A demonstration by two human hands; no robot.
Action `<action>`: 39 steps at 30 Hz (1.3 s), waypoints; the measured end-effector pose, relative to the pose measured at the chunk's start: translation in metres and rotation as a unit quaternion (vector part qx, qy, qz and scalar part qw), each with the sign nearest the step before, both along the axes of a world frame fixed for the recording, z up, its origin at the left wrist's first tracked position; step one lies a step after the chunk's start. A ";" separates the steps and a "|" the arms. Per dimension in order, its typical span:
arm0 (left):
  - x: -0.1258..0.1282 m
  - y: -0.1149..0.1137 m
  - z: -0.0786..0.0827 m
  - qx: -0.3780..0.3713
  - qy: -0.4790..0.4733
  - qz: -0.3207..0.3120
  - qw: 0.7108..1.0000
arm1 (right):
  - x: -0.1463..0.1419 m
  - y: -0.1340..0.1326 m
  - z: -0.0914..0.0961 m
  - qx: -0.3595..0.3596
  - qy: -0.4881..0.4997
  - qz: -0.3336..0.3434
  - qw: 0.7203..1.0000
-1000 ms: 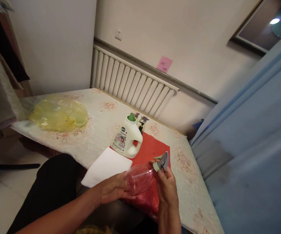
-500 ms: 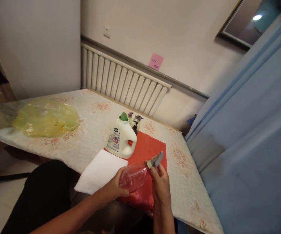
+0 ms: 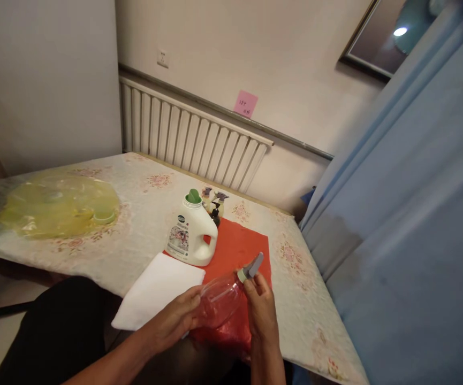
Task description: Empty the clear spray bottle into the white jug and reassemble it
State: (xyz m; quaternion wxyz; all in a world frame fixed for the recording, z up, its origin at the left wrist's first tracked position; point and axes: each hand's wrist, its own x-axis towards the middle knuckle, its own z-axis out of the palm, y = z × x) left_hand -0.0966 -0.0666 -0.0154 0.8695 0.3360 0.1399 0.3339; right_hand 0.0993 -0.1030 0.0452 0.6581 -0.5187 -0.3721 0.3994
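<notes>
A clear, empty-looking spray bottle (image 3: 221, 299) is tilted over a red cloth (image 3: 243, 246) at the near edge of the table. My left hand (image 3: 181, 315) is closed round its base end. At the neck, my right hand (image 3: 262, 305) grips the grey spray head (image 3: 254, 266) with its pale green collar (image 3: 241, 275). A folded white cloth (image 3: 159, 289) lies left of the bottle. Just beyond stands a large cream detergent jug (image 3: 193, 235) with a handle, its neck showing a green spout (image 3: 193, 196).
Small pump and spray bottles (image 3: 215, 206) stand behind the jug. A yellow plastic bag (image 3: 58, 206) with a green cap (image 3: 105, 216) lies at the left of the flowered tablecloth (image 3: 143, 203). Blue curtain (image 3: 400, 214) hangs at right; a radiator (image 3: 191, 133) lines the wall.
My view has shifted slightly, so the table things appear further left. My left hand has slid back toward the bottle's base end and its thumb now lies along the side. The right hand keeps its grip.
</notes>
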 end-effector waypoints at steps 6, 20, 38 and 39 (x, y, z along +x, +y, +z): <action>0.003 0.005 -0.014 0.036 0.046 0.024 0.998 | -0.003 -0.002 0.005 0.010 -0.022 -0.005 1.000; 0.004 0.007 -0.006 0.019 0.068 0.002 0.997 | -0.007 -0.009 0.008 0.022 -0.045 0.045 0.998; 0.025 0.028 -0.027 0.067 0.121 0.109 0.985 | -0.015 -0.001 0.003 -0.056 -0.233 -0.037 0.970; 0.026 0.031 -0.029 0.075 0.135 0.114 0.981 | -0.014 0.001 0.003 -0.056 -0.246 -0.033 0.967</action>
